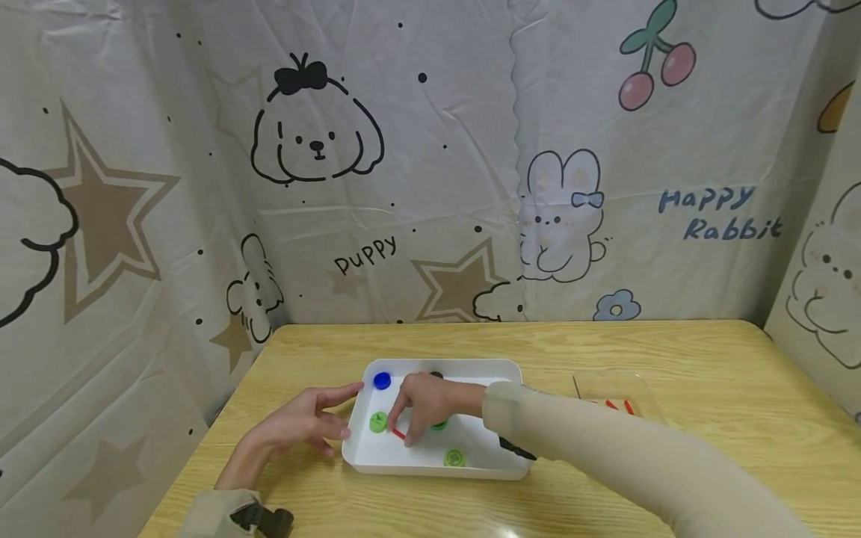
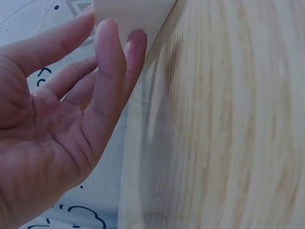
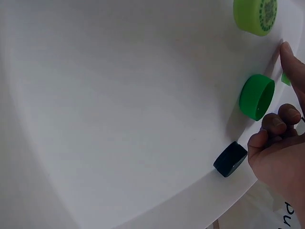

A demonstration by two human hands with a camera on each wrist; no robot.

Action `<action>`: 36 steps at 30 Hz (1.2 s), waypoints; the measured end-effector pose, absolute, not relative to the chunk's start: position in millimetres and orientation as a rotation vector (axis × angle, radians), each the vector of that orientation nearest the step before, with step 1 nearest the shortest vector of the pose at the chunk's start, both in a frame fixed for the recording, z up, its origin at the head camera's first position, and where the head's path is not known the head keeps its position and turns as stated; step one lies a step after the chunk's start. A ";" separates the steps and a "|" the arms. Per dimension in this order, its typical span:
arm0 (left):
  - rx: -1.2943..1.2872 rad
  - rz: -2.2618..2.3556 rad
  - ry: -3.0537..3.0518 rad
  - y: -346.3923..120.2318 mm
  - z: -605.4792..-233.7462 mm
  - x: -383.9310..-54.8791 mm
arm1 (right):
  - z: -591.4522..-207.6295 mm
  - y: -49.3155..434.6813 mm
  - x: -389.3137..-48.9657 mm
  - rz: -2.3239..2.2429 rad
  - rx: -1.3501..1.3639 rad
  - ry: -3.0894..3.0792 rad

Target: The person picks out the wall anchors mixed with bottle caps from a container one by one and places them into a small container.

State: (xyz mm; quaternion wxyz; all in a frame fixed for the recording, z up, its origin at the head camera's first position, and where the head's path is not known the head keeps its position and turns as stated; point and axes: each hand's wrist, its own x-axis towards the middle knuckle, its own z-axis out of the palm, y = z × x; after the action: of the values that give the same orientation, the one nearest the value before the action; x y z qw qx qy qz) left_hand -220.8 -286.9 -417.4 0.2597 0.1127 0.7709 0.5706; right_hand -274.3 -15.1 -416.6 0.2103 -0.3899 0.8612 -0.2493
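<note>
My right hand (image 1: 429, 403) reaches down into a white tray (image 1: 403, 471) and pinches a small red stick (image 1: 399, 433) between thumb and index finger, low over the tray floor. Close to its fingertips lies a light green bottle cap (image 1: 378, 422). Partly under the hand are a darker green cap (image 3: 257, 97), lying on its side in the right wrist view, and a black cap (image 3: 231, 159). My left hand (image 1: 303, 420) has its relaxed fingers spread against the tray's left wall, with thumb and index fingertips at the wall.
A blue cap (image 1: 382, 380) lies in the tray's back left corner, another light green cap (image 1: 454, 457) near its front wall. To the right, partly behind the right sleeve (image 1: 605, 441), a clear container (image 1: 642, 385) holds several red sticks (image 1: 628, 406). A patterned curtain (image 1: 444, 187) hangs behind the table.
</note>
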 end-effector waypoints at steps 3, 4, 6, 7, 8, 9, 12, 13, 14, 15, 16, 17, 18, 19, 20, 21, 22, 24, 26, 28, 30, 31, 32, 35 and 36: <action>0.311 1.543 2.094 -286.4 -416.8 -220.9 | -417.0 -14.7 -275.8 -0.703 -1.100 2.372; 0.312 1.542 2.095 -286.3 -416.8 -220.9 | -417.1 -14.6 -276.0 -0.709 -1.108 2.364; 0.315 1.543 2.094 -286.3 -417.1 -221.3 | -417.5 -14.4 -275.9 -0.718 -1.123 2.351; 0.316 1.543 2.094 -286.5 -417.4 -221.3 | -417.5 -14.4 -275.9 -0.720 -1.129 2.346; 0.316 1.544 2.093 -286.6 -417.6 -221.4 | -417.3 -14.5 -275.6 -0.723 -1.132 2.341; 0.317 1.544 2.093 -286.8 -418.0 -221.6 | -416.9 -14.6 -275.2 -0.719 -1.137 2.343; 0.321 1.546 2.089 -287.0 -419.0 -222.1 | -416.2 -15.3 -274.1 -0.719 -1.122 2.344; 0.322 1.546 2.089 -287.0 -419.1 -222.1 | -415.8 -15.6 -273.4 -0.719 -1.114 2.346; 0.323 1.546 2.089 -287.1 -419.2 -222.2 | -415.5 -15.9 -272.9 -0.718 -1.104 2.348; 0.323 1.545 2.090 -287.1 -419.3 -222.3 | -415.4 -16.1 -272.7 -0.719 -1.095 2.350; 0.323 1.545 2.089 -287.2 -419.4 -222.3 | -415.4 -16.3 -272.4 -0.722 -1.086 2.351; 0.323 1.545 2.090 -287.2 -419.4 -222.3 | -415.4 -16.4 -272.2 -0.722 -1.080 2.353; 0.323 1.546 2.090 -287.2 -419.2 -222.1 | -415.4 -16.4 -271.9 -0.724 -1.077 2.354; 0.324 1.546 2.090 -287.2 -419.1 -222.0 | -415.3 -16.5 -271.7 -0.726 -1.074 2.355; 0.327 1.545 2.091 -287.3 -419.1 -222.0 | -415.6 -16.5 -272.0 -0.728 -1.075 2.355; 0.329 1.545 2.091 -287.4 -419.0 -221.9 | -415.8 -16.4 -272.1 -0.731 -1.078 2.355; 0.330 1.544 2.091 -287.3 -419.1 -221.8 | -416.2 -16.2 -272.0 -0.735 -1.081 2.353; 0.329 1.544 2.090 -287.1 -419.1 -221.6 | -417.2 -15.8 -272.1 -0.738 -1.094 2.349; 0.327 1.540 2.091 -286.9 -419.2 -221.4 | -417.5 -15.3 -271.9 -0.738 -1.107 2.346; 0.317 1.538 2.091 -286.5 -419.1 -221.1 | -416.8 -15.1 -271.2 -0.739 -1.119 2.343; 0.311 1.539 2.091 -286.3 -419.0 -221.2 | -415.2 -14.7 -271.0 -0.743 -1.121 2.343; 0.312 1.539 2.092 -286.2 -418.9 -221.3 | -414.3 -14.5 -271.0 -0.747 -1.117 2.344; 0.310 1.542 2.091 -286.1 -418.9 -221.4 | -413.5 -14.4 -271.1 -0.755 -1.113 2.345; 0.320 1.546 2.088 -286.4 -418.8 -221.5 | -411.1 -13.9 -271.5 -0.792 -1.085 2.337; 0.322 1.547 2.087 -286.5 -418.7 -221.3 | -410.7 -13.8 -271.6 -0.808 -1.075 2.331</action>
State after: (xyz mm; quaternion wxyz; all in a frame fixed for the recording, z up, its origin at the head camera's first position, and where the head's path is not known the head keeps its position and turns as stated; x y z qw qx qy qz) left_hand -221.3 -286.5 -418.7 0.2589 0.1189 0.7702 0.5707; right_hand -271.6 -13.8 -410.7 0.2235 -0.3894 0.8442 -0.2928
